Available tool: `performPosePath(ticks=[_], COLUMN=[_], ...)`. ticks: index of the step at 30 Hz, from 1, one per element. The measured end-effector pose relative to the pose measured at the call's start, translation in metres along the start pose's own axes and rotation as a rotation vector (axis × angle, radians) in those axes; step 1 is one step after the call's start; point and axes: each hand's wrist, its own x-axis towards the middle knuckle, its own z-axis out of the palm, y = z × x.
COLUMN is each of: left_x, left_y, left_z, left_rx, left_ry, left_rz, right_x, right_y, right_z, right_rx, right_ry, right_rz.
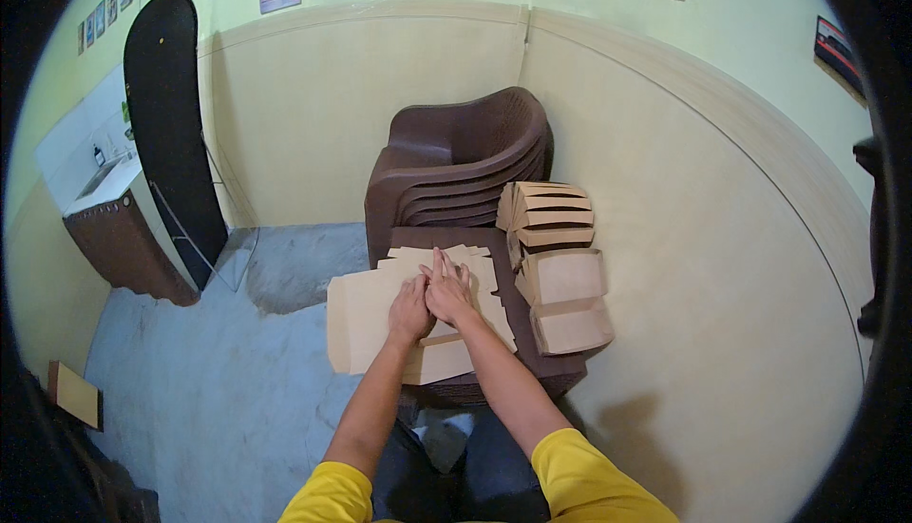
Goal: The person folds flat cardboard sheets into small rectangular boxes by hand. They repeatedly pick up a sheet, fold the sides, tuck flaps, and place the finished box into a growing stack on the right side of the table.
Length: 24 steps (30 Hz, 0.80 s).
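Observation:
Several flat brown paper sheets point(366, 328), with flaps like unfolded envelopes, lie overlapping on a stack of dark brown plastic chairs point(546, 363) in front of me. My right hand point(448, 290) rests on the top sheet, its fingers stretched out forward and slightly apart. Close against it on the left, my left hand point(410, 312) presses on the same paper with its fingers bent and bunched together. The fingertips of both hands nearly meet, and the paper right under them is hidden.
Folded brown paper bundles point(568, 300) stand along the right side, by the wall. Behind the sheets rises another stack of brown armchairs point(465, 148). Farther left are a tall black board point(166, 124) and a sink cabinet point(128, 238). A small box-like object point(76, 395) lies at lower left.

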Motion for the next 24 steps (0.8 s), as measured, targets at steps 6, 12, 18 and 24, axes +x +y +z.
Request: performPosePath(ticks=[6,12,18,24], left_x=[0.0,-0.001,-0.005,-0.006], left_y=[0.006,-0.001,0.005,0.006], left_z=[-0.001,0.01,0.003,0.001], left_rx=[0.146,0.162,0.172,0.163], left_ry=[-0.029,0.099,0.142,0.15], left_rz=[-0.012,-0.059,-0.113,-0.128], right_x=[0.001,-0.01,-0.018,-0.016], right_y=[0.003,0.009,0.019,0.028], right_z=[-0.006,-0.021,-0.025,-0.014], right_rx=[-0.176,-0.237,-0.203,-0.3], right_ry=[-0.147,-0.163,-0.117,-0.102], right_rz=[0.01,0.02,0.067,0.11])
